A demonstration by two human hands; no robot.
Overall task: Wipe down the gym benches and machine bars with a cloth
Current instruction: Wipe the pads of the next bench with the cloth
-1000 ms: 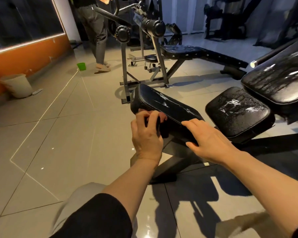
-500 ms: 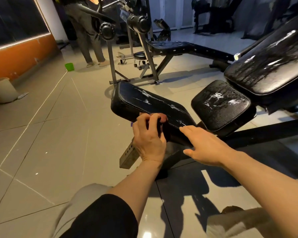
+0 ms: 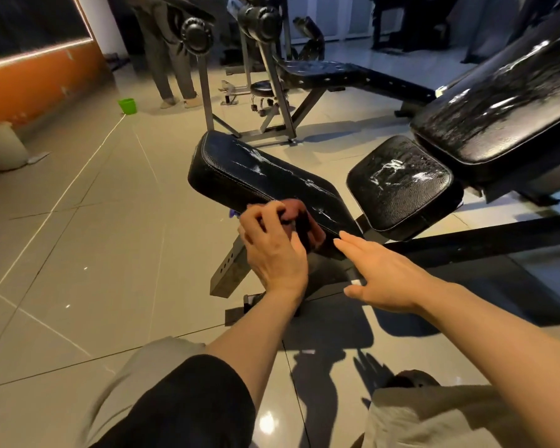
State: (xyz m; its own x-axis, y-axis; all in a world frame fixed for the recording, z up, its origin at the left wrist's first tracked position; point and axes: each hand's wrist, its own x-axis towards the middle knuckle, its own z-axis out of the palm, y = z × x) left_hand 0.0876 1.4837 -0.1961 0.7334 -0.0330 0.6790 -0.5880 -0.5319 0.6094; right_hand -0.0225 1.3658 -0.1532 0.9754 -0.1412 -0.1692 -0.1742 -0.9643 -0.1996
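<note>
A black padded bench section slants across the middle, with wet streaks on its top. My left hand grips a dark reddish cloth bunched against the pad's near edge. My right hand lies flat with straight fingers, its fingertips at the lower right end of the same pad. To the right sit a wet seat pad and a long inclined back pad of another bench.
A steel rack with round black rollers and a flat bench stand behind. A person's legs are at the back left, near a green cup. A pale bucket sits by the orange wall. Grey tiled floor spreads left.
My view has shifted closer and lower. My left hand with the cloth has slid slightly along the pad's near edge. My right hand has drawn back a little toward the pad's lower end.
</note>
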